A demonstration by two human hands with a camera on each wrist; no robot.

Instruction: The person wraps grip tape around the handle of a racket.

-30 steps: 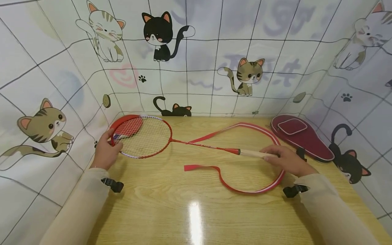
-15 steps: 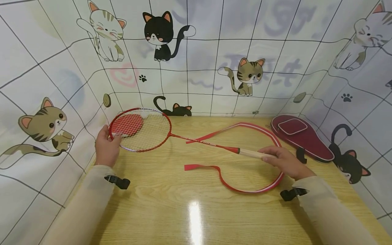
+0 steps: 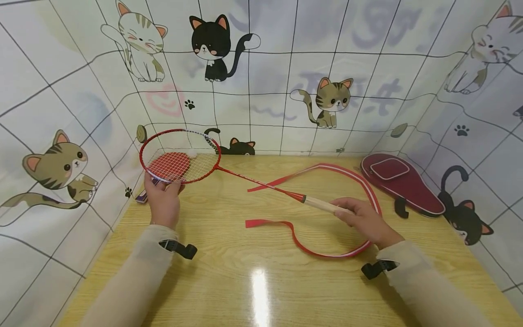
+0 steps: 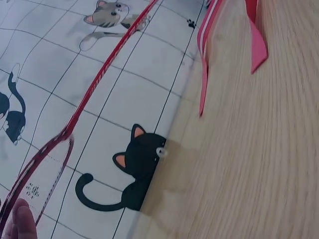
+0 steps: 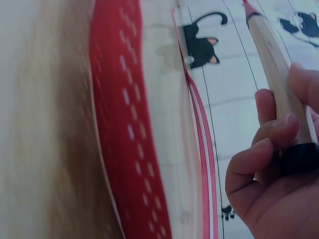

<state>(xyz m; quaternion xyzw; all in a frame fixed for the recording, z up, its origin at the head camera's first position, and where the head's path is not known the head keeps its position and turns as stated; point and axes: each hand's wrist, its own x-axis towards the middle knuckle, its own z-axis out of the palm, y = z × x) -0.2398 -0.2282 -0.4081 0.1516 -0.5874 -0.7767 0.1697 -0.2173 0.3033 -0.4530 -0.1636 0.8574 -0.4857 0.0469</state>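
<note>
A red badminton racket (image 3: 253, 180) with a pale wooden handle is held above the table, its strung head at the left. My left hand (image 3: 165, 202) grips the near edge of the head's rim; one fingertip (image 4: 24, 219) shows beside the frame in the left wrist view. My right hand (image 3: 363, 220) holds the handle (image 5: 279, 69) near its black butt end (image 5: 301, 158), fingers curled round it. Through the strings a red table tennis bat (image 3: 169, 165) shows, lying on the table behind the left hand. Part of that bat is covered by the hand.
A red ribbon (image 3: 343, 256) with a white stripe loops across the table (image 3: 212, 281) below the racket. At the back right lies a maroon bat case (image 3: 425, 195). A small white round thing (image 3: 192, 154) shows through the strings. Cat-printed walls (image 3: 269, 72) enclose the back and sides.
Both hands have raised the racket, its head end higher, and moved it nearer. The left hand has shifted right, the right hand slightly left. More of the table tennis bat is uncovered.
</note>
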